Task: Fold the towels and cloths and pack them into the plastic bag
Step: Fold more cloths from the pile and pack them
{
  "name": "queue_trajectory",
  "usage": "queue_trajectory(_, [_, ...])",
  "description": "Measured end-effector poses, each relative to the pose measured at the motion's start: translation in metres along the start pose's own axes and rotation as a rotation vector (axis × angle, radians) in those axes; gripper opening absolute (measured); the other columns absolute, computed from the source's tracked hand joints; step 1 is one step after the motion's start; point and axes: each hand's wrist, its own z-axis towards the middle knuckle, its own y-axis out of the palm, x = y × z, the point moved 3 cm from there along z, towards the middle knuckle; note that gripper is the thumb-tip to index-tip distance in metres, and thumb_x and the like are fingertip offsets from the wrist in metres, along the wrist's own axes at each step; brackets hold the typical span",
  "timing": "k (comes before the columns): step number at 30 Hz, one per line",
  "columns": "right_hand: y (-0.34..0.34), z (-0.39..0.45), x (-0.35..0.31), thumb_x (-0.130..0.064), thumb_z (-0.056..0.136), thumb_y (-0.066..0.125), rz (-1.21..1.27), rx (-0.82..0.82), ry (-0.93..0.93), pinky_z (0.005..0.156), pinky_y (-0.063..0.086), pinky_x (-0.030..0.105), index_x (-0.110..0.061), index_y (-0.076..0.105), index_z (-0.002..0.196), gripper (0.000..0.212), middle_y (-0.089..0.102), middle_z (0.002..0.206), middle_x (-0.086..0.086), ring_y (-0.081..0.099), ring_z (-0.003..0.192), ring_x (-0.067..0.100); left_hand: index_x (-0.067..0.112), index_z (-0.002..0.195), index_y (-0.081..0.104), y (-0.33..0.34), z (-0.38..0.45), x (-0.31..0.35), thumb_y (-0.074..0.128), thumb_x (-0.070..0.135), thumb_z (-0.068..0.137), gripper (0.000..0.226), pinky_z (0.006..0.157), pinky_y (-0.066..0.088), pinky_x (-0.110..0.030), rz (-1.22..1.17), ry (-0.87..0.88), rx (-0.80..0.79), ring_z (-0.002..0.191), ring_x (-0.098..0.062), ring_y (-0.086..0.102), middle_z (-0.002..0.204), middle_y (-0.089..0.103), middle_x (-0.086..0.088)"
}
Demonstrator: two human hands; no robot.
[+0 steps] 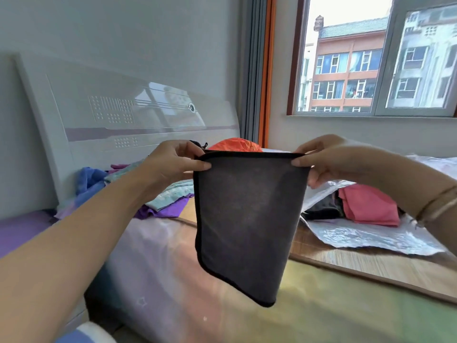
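A dark grey cloth with black edging hangs folded in the air above the bed. My left hand pinches its top left corner and my right hand pinches its top right corner. To the right lies the clear plastic bag on a wooden board, with a folded pink cloth and a black cloth inside it. Loose cloths wait by the headboard: a blue one, a teal one, a purple one and an orange one behind the held cloth.
The bed has a pastel sheet; its white headboard rises at the left. A wooden board lies across the bed on the right. A window and a curtain stand behind.
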Motion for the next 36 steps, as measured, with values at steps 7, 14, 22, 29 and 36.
queue_trajectory(7, [0.011, 0.07, 0.014, -0.005, 0.093, 0.061, 0.166, -0.114, 0.258, 0.068, 0.061, 0.041, 0.003, 0.053, 0.111, 0.021, 0.058, 0.104, 0.014, 0.072, 0.082, 0.039, 0.014, 0.121, 0.046, -0.015, 0.069, -0.03, 0.082, 0.004, 0.071, 0.063, 0.076, 0.042, -0.031, 0.586, 0.015, 0.074, 0.082, -0.022, 0.058, 0.092, 0.064, -0.013])
queue_trajectory(14, [0.01, 0.138, -0.005, -0.006, 0.092, 0.06, 0.255, 0.374, -0.158, 0.076, 0.058, 0.028, -0.007, 0.051, 0.091, 0.01, 0.06, 0.104, 0.023, 0.066, 0.087, 0.032, 0.013, 0.111, 0.054, -0.02, 0.12, -0.013, 0.069, -0.007, 0.08, 0.041, 0.056, 0.059, -0.027, 0.44, 0.292, 0.307, 0.061, -0.016, 0.07, 0.099, 0.057, -0.014])
queue_trajectory(22, [0.017, 0.115, 0.037, -0.007, 0.086, 0.066, -0.152, 0.353, -0.332, 0.074, 0.048, 0.019, -0.021, 0.055, 0.08, 0.019, 0.066, 0.095, 0.005, 0.062, 0.089, 0.017, 0.025, 0.113, 0.053, -0.012, 0.088, -0.061, 0.07, -0.003, 0.079, 0.047, 0.064, 0.048, -0.016, 0.505, 0.318, 0.205, 0.063, -0.006, 0.063, 0.1, 0.061, 0.0])
queue_trajectory(29, [0.085, 0.083, 0.134, -0.021, 0.08, 0.066, -0.529, -0.106, -0.011, 0.08, 0.053, 0.033, -0.029, 0.055, 0.078, 0.014, 0.068, 0.084, -0.003, 0.065, 0.083, 0.018, 0.035, 0.096, 0.053, -0.002, 0.018, -0.157, 0.067, -0.01, 0.075, 0.052, 0.065, 0.043, -0.006, 0.527, -0.009, -0.029, 0.066, 0.006, 0.059, 0.083, 0.064, 0.016])
queue_trajectory(36, [0.092, 0.092, 0.124, -0.019, 0.087, 0.058, -0.441, -0.166, 0.212, 0.047, 0.045, 0.023, -0.014, 0.061, 0.096, 0.012, 0.064, 0.078, 0.008, 0.056, 0.054, 0.016, 0.028, 0.115, 0.051, -0.011, 0.016, -0.164, 0.068, 0.002, 0.081, 0.047, 0.059, 0.041, -0.004, 0.553, -0.075, -0.037, 0.056, 0.0, 0.054, 0.091, 0.057, 0.004])
